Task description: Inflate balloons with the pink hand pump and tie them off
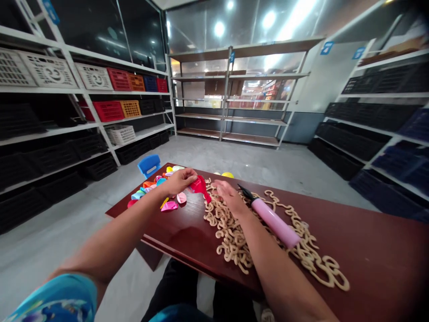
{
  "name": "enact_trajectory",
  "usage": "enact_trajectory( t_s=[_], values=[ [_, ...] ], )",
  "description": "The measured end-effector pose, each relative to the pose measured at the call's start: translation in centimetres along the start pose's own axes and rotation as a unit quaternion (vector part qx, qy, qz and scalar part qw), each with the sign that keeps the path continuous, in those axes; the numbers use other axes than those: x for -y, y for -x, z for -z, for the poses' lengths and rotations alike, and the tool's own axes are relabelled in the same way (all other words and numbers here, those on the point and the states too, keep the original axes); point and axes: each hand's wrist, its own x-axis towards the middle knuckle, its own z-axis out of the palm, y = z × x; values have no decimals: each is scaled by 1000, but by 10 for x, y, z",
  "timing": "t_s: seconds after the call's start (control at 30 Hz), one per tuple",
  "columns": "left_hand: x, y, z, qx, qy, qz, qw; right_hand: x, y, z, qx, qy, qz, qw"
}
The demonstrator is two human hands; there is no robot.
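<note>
A limp red balloon (pixel 200 185) hangs from the pinched fingers of my left hand (pixel 182 180), above the dark red table (pixel 181 232). My right hand (pixel 228 194) is just right of the balloon, its fingers apart and nothing visible in it. Beneath and around my right hand lies a heap of curled tan pieces (pixel 231 241). A pink hand pump (pixel 276 223) with a black nozzle rests on that heap, beside my right forearm. Flat balloons of many colours, among them a pink one (pixel 169 206), are scattered on the table to the left.
Beyond the table's far left corner stands a blue chair (pixel 149 165). A yellow round object (pixel 228 175) shows past the far edge. Shelves with crates (pixel 109 111) line the left wall, and dark crates (pixel 355 138) fill the right one. A metal rack (pixel 231 96) stands behind.
</note>
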Motion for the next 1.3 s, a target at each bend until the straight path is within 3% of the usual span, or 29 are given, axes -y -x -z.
enact_trajectory(
  t_s=[0.1,0.17,0.23,0.33,0.37,0.43,0.53,0.67,0.77,0.87,1.0,1.1,1.2,1.3],
  values=[
    [-3,-16,-20,-9,12,-42,999,1,3,2,79,-82,-93,989],
    [3,-26,-30,-23,3,-59,998,0,2,4,77,-104,-100,987],
    [12,-35,-40,-76,-4,-40,996,0,-1,8,32,-109,-80,990],
    [27,-42,-60,-189,13,51,981,-2,-8,11,-62,-103,-50,992],
    [31,-42,-68,-200,34,84,976,-3,-10,12,-92,-98,-45,990],
    [35,-41,-86,-142,106,141,974,-6,-13,12,-142,-77,-37,986],
    [31,-37,-111,12,243,189,951,-10,-16,10,-162,-18,-11,987],
    [20,-40,-130,66,417,176,889,-12,-15,8,-120,72,21,990],
    [20,-45,-134,69,509,175,840,-9,-11,7,-124,180,77,973],
    [29,-48,-130,38,576,123,807,-7,-9,8,-140,292,148,935],
    [45,-56,-114,-18,644,63,762,-7,-8,11,-133,385,164,899],
    [58,-64,-100,-68,697,38,713,-6,-10,24,-167,441,128,873],
    [69,-68,-90,-85,732,18,675,3,-9,46,-193,506,47,839],
    [75,-69,-85,-92,749,14,656,19,-1,71,-183,604,-84,771]
  ],
)
